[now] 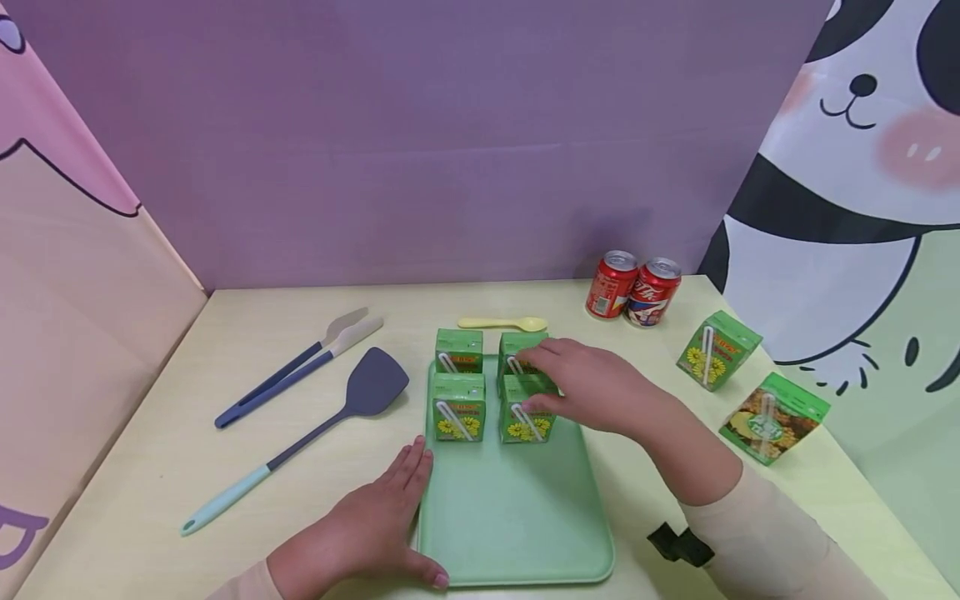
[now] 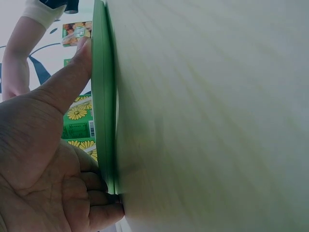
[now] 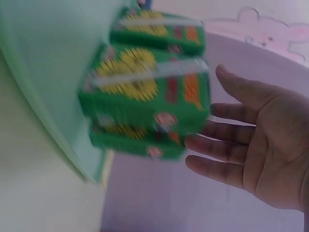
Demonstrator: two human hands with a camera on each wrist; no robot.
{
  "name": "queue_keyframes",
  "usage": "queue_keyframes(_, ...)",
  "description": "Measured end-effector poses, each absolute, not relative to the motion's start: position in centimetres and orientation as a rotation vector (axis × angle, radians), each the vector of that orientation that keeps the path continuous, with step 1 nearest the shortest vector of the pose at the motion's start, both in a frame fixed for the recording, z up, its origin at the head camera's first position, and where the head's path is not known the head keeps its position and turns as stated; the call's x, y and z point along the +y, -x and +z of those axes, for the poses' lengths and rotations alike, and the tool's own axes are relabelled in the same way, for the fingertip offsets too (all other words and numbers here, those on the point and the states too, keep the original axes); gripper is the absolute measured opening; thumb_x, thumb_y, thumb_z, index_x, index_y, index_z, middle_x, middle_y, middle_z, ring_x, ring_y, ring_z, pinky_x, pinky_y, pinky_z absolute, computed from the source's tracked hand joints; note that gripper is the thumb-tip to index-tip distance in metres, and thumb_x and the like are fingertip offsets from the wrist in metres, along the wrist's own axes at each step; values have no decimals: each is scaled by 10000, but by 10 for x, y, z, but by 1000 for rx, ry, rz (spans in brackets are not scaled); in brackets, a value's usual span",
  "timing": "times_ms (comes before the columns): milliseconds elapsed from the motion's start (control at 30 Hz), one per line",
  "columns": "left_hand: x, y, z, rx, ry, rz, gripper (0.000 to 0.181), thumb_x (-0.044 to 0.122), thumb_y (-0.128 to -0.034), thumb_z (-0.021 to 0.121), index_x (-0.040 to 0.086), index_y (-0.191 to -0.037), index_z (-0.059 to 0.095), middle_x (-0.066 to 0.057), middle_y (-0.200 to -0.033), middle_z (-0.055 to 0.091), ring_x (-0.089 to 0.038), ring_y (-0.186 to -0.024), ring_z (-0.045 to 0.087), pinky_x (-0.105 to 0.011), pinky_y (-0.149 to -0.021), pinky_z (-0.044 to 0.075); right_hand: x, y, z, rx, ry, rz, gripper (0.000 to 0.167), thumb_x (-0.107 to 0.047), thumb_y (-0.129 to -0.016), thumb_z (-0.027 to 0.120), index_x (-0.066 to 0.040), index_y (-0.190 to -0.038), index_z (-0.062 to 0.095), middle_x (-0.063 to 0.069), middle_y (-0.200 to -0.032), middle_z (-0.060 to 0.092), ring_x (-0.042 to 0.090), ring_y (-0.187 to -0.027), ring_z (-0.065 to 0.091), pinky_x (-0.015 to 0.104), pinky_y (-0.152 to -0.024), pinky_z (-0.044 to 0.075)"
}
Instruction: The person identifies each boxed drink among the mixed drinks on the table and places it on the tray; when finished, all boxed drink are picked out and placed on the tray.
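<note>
A green tray (image 1: 517,508) lies on the table with several green drink cartons on its far part. My left hand (image 1: 367,529) rests against the tray's left edge, fingers extended along the side and thumb at the near rim. In the left wrist view, the thumb (image 2: 72,72) touches the tray's rim. My right hand (image 1: 592,387) hovers over the front right carton (image 1: 527,425), partly covering the carton (image 1: 513,343) behind it. The right wrist view shows its fingers (image 3: 222,147) spread and loose beside the cartons. The front left carton (image 1: 459,408) and back left carton (image 1: 459,346) stand upright.
Left of the tray lie a spatula (image 1: 375,383) and blue-handled tongs (image 1: 300,371). A yellow spoon (image 1: 502,323) lies behind it. Two red cans (image 1: 613,287) stand at the back right. Two more cartons, one yellow-flowered (image 1: 717,350) and one brown-printed (image 1: 772,417), stand at the right edge.
</note>
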State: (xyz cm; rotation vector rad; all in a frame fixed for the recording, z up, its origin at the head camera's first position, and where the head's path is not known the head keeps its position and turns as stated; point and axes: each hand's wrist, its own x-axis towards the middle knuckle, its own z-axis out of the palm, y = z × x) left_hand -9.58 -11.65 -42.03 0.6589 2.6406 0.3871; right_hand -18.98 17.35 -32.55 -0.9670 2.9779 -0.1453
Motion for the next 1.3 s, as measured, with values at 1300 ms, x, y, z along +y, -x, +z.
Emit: queue_keyframes(1300,-118,97,-424,2634,-663,389,1372,853,-600,665,48,-1575,133,-112,-1661,-27,-300,-1526,53,-503,-1136,334,391,257,-325,2886,-225,-342,1083,-694,-870,544,108,-1484,153,453,-1404,234,636,-1239,281,746,-928,347)
